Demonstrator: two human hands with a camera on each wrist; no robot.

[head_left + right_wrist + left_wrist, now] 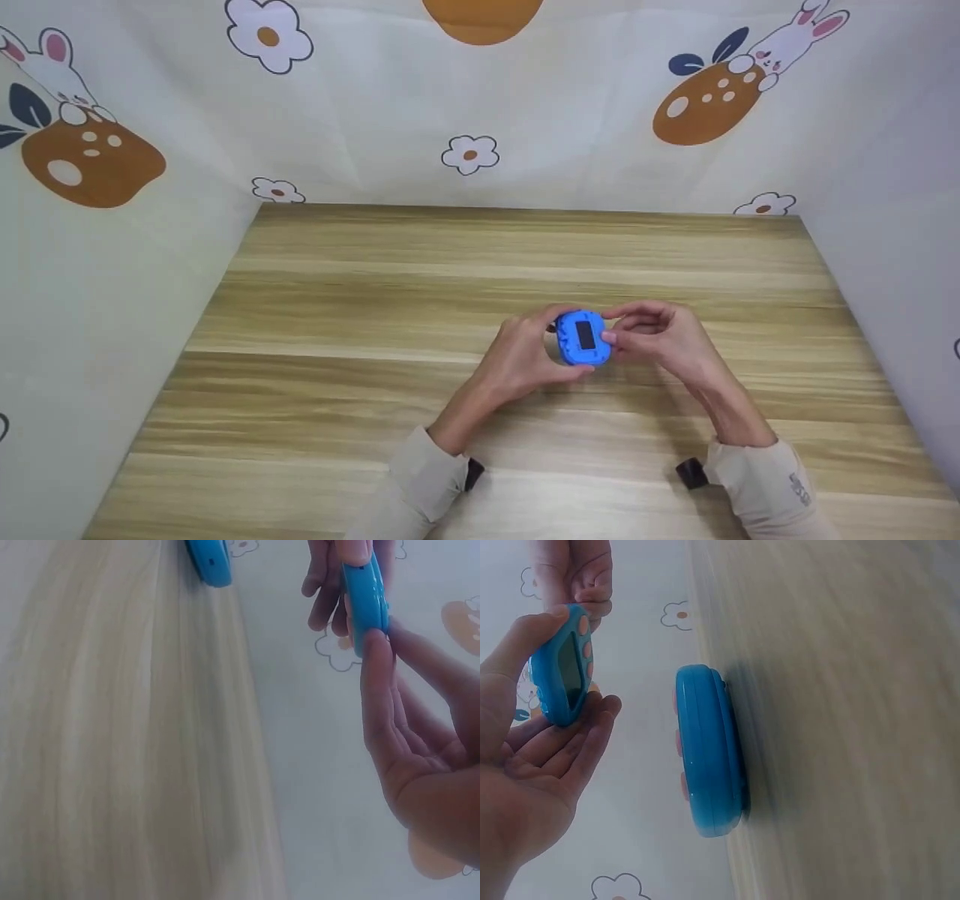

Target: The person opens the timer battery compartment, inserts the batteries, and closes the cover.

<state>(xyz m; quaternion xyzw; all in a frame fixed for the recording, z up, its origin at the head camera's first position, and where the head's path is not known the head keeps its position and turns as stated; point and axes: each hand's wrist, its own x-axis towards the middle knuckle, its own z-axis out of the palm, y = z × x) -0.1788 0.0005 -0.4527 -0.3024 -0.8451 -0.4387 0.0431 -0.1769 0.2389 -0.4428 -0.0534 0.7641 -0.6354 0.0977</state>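
A small blue digital timer (605, 353) is held up between both hands. A dark rectangle marks the side turned to the head camera; the left wrist view shows its dark screen (569, 671) and pinkish buttons on the opposite face. My left hand (517, 356) grips it from the left, thumb at the near edge and fingers at the far edge. With thumb and forefinger, my right hand (667, 337) pinches its right edge. A second blue timer (709, 754) with pinkish buttons rests on the table below; it is hidden in the head view.
The wood-grain table (337, 300) meets a patterned cloth backdrop (375, 112) at its far edge, with pale walls on both sides. Dark wrist cameras (691, 473) stick out from both light sleeves (765, 480).
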